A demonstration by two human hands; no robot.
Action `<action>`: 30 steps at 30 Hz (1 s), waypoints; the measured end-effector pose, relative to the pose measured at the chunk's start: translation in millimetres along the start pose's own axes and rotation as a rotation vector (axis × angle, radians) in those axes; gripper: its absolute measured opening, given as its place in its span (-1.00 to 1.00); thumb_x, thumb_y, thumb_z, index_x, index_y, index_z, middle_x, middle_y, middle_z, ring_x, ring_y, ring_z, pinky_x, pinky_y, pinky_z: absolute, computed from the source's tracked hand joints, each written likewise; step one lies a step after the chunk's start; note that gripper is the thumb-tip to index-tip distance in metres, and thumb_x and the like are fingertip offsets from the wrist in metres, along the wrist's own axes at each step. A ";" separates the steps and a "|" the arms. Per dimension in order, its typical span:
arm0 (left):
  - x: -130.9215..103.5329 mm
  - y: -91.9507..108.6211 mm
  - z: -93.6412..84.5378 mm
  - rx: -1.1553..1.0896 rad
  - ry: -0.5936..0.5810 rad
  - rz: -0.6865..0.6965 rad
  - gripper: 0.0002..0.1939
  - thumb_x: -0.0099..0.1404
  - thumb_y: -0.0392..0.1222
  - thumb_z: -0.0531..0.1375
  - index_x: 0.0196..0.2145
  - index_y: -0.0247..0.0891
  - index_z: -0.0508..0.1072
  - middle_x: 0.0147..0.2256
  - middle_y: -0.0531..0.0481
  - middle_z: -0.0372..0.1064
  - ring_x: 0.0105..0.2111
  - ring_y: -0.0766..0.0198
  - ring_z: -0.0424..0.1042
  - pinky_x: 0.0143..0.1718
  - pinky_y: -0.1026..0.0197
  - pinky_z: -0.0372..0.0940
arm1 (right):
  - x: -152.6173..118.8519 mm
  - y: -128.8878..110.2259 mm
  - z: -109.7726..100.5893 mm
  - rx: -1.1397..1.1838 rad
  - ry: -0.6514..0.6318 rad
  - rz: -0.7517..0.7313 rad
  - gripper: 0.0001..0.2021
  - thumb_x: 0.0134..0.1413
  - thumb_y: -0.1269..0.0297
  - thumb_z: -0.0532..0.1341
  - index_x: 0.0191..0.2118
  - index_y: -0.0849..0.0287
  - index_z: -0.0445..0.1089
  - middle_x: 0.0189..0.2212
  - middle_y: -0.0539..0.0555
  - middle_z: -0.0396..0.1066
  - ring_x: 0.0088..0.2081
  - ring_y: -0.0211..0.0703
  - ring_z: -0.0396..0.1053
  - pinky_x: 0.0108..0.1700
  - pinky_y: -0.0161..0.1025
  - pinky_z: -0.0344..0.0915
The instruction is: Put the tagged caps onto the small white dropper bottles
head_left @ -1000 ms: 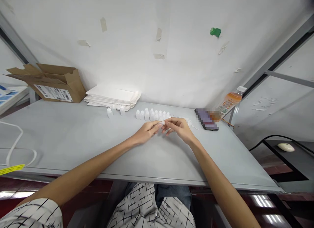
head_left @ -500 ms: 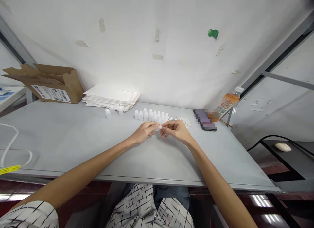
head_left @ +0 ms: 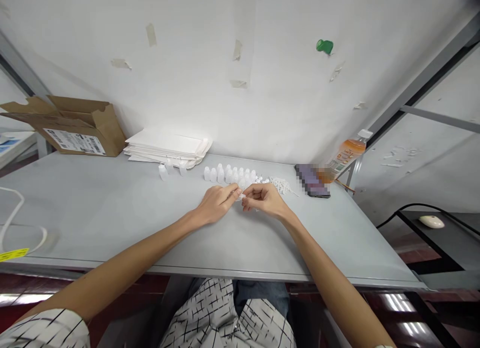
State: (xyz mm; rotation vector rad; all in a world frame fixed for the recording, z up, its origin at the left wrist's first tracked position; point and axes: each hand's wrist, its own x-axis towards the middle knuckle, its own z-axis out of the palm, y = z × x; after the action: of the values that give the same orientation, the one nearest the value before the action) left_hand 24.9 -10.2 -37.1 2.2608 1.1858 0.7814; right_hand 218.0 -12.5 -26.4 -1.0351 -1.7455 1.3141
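Note:
My left hand (head_left: 218, 203) is closed around a small translucent white squeeze bottle (head_left: 239, 198), held low over the table and mostly covered by fingers. At the bottle's right end, my right hand (head_left: 265, 199) pinches a small white part, too hidden to make out clearly. Just behind the hands, several upright white squeeze bottles (head_left: 220, 175) stand in close rows. A pile of small white pieces (head_left: 279, 184) lies beyond my right hand. Left of the rows, a group of 3 bottles with thin tips (head_left: 162, 172) stands apart.
White padded envelopes (head_left: 165, 147) are stacked against the wall, beside an open cardboard box (head_left: 80, 130). At the right of the grey table (head_left: 123, 208) lie a phone (head_left: 313, 182) and an orange drink bottle (head_left: 347, 155), leaning. A white cable (head_left: 17, 213) crosses the left end.
Both hands stay together at the small bottle; its end has turned slightly and the left hand has rolled a little over it. The whole view has shifted slightly.

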 end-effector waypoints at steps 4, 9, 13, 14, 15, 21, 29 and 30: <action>-2.0 -0.4 2.4 0.123 0.060 0.036 -0.61 0.46 -0.07 -0.14 -0.49 -0.21 0.20 -0.66 0.14 0.02 -0.65 0.33 0.06 -0.51 0.24 -0.07 | 0.1 -0.1 1.6 0.057 -0.018 -0.002 -0.77 -0.06 0.16 0.38 -0.42 0.25 0.45 -0.54 0.05 0.48 -0.49 -0.15 0.50 -0.40 -0.22 0.44; -4.0 -2.4 5.3 0.236 0.133 0.125 -0.61 0.47 -0.11 -0.16 -0.46 -0.22 0.24 -0.62 0.08 0.19 -0.62 0.31 0.16 -0.51 0.24 -0.05 | -0.3 -5.3 4.6 0.158 -0.011 0.047 -0.68 -0.05 0.07 0.39 -0.38 0.23 0.38 -0.49 0.07 0.50 -0.48 -0.10 0.54 -0.44 -0.22 0.45; -5.2 2.4 5.3 0.267 0.207 0.130 -0.66 0.44 -0.17 -0.15 -0.39 -0.24 0.31 -0.52 0.02 0.34 -0.52 0.27 0.29 -0.47 0.23 -0.01 | 0.1 -8.0 7.0 0.199 0.003 0.019 -0.64 -0.03 0.03 0.38 -0.35 0.20 0.31 -0.44 0.09 0.53 -0.46 -0.09 0.56 -0.43 -0.21 0.47; -5.1 4.1 4.7 0.245 0.219 0.100 -0.68 0.44 -0.17 -0.15 -0.36 -0.24 0.32 -0.50 0.01 0.35 -0.50 0.26 0.30 -0.46 0.23 0.00 | 0.6 -7.8 7.6 0.198 0.015 -0.002 -0.64 -0.03 0.03 0.39 -0.36 0.20 0.31 -0.44 0.08 0.53 -0.45 -0.09 0.56 -0.42 -0.21 0.47; -4.6 5.4 3.9 0.204 0.228 0.061 -0.70 0.43 -0.17 -0.14 -0.34 -0.23 0.33 -0.48 0.02 0.36 -0.50 0.26 0.30 -0.45 0.23 0.01 | 1.2 -7.3 8.2 0.195 0.028 -0.023 -0.64 -0.03 0.03 0.39 -0.36 0.19 0.30 -0.44 0.07 0.52 -0.43 -0.09 0.56 -0.42 -0.21 0.47; 5.6 4.3 -0.8 -0.480 0.138 -0.203 -0.77 0.35 -0.08 -0.02 -0.41 -0.22 0.26 -0.60 0.16 0.05 -0.62 0.38 0.06 -0.52 0.28 -0.01 | 4.3 -2.1 10.7 0.104 0.124 -0.147 -0.67 -0.02 0.06 0.38 -0.32 0.18 0.33 -0.44 0.03 0.47 -0.40 -0.13 0.54 -0.47 -0.27 0.43; 7.3 1.3 1.9 -0.643 0.151 -0.175 -0.78 0.30 -0.08 0.06 -0.45 -0.24 0.25 -0.58 0.17 0.01 -0.61 0.43 -0.03 -0.58 0.31 -0.09 | 2.2 -6.0 11.7 0.073 0.134 -0.156 -0.72 -0.04 0.14 0.39 -0.30 0.18 0.36 -0.44 0.01 0.42 -0.43 -0.17 0.51 -0.48 -0.29 0.39; 6.7 1.1 1.7 -0.609 0.172 -0.139 -0.78 0.30 -0.09 0.06 -0.45 -0.25 0.26 -0.57 0.17 0.02 -0.60 0.42 -0.01 -0.57 0.31 -0.07 | 2.0 -6.7 12.2 0.086 0.127 -0.152 -0.73 -0.04 0.16 0.39 -0.29 0.18 0.36 -0.44 0.00 0.42 -0.44 -0.18 0.51 -0.48 -0.29 0.39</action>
State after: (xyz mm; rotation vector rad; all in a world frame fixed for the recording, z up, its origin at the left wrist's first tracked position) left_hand 29.8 -5.3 -35.9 1.6244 0.9893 1.1181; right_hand 205.2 -16.7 -22.6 -0.8994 -1.6251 1.1918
